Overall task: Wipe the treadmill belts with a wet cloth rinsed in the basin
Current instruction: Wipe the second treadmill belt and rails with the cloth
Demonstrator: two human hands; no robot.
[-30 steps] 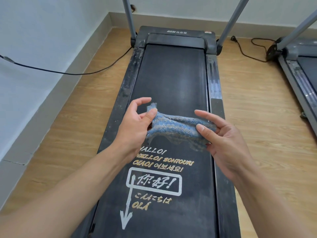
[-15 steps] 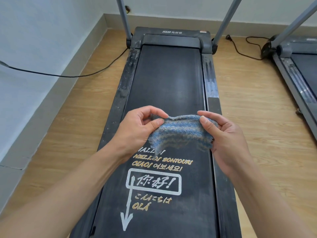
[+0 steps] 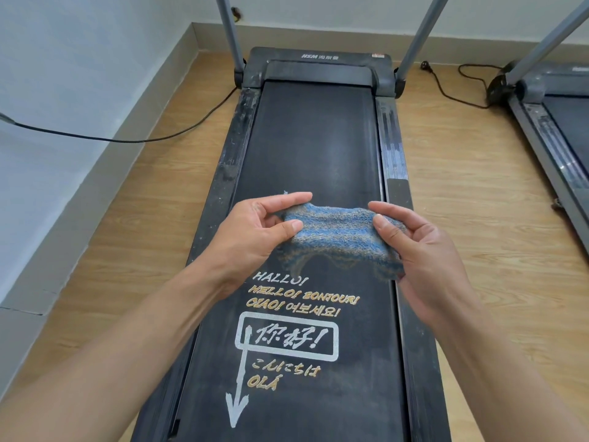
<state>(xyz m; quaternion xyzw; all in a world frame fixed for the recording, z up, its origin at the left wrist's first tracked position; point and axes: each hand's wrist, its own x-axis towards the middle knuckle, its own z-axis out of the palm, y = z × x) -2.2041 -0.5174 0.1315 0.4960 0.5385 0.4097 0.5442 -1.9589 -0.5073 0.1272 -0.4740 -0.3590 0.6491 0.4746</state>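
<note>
The wooden floor [image 3: 462, 218] bears a treadmill [image 3: 312, 138], a second treadmill [image 3: 554, 122], and a black cable [image 3: 462, 87] between them.

The treadmill belt [image 3: 314, 148] runs down the middle of the floor [image 3: 471, 193], its motor cover [image 3: 318, 67] at the far end. Above the belt's middle the cloth [image 3: 338, 237] spans crosswise between the left hand [image 3: 251, 231], over the belt's left edge, and the right hand [image 3: 424, 247], over the right side rail [image 3: 393, 154]. Printed lettering [image 3: 296, 314] lies on the belt nearer than the hands. A cable [image 3: 127, 138] runs from the far left corner to the wall [image 3: 63, 90] on the left; a second treadmill [image 3: 554, 122] stands at the right, a cord [image 3: 452, 87] on the floor between the two
</note>
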